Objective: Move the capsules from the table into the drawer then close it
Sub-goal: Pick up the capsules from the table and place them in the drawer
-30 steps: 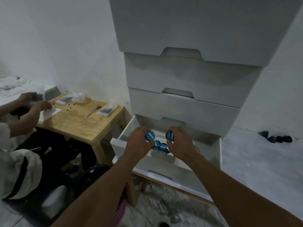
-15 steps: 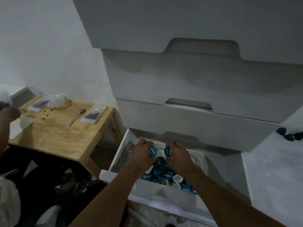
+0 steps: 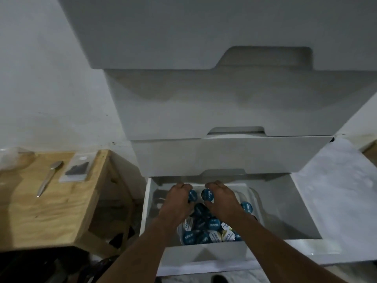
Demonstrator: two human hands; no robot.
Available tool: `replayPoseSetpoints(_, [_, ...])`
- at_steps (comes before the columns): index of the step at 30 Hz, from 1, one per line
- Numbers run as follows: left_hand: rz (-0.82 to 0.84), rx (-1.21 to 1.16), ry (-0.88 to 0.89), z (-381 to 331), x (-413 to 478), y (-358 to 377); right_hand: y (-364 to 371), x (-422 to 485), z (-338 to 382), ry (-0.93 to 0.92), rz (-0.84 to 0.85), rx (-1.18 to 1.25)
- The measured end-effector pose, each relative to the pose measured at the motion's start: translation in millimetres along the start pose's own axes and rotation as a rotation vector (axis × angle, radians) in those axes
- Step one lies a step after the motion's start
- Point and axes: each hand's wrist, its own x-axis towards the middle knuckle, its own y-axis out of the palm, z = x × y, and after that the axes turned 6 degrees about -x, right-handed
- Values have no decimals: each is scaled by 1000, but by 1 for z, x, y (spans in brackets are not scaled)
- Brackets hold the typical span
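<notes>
Dim room, open drawer [image 3: 285,213]: fingers [image 3: 180,186] of left hand [image 3: 175,203] and right hand [image 3: 222,201] each curl round a light, stiff capsule [image 3: 192,196] by its sides.

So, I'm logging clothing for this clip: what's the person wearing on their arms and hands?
Nothing visible. Both forearms are bare, no sleeves. The left hand and right hand are ungloved, with no watch or bracelet at either wrist. Rings: too dim to tell.

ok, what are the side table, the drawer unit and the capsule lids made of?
Low pale wooden table: unfinished-looking wood, grain visible, matte. White drawer unit: smooth painted or laminated board, slight sheen; can't tell which. Round blue capsule lids: probably foil, printed lettering.
</notes>
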Motion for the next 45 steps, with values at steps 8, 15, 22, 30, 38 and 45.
replayPoseSetpoints(8, [-26, 25, -8, 9, 7, 9, 12, 10, -9, -19, 33, -4])
replayPoseSetpoints(15, [-5, 115, 14, 7, 11, 16, 19, 17, -14, -23, 66, -24])
replayPoseSetpoints(22, [45, 184, 31, 3, 13, 19, 24, 21, -14, -55, 57, -60])
replayPoseSetpoints(30, [65, 173, -17, 0, 13, 20, 24, 20, -17, -30, 87, -67])
replayPoseSetpoints(38, [132, 268, 43, -3, 14, 14, 23, 17, -17, -41, 70, -61])
replayPoseSetpoints(45, [191, 332, 102, -1, 16, 7, 20, 18, -17, -18, 85, -70])
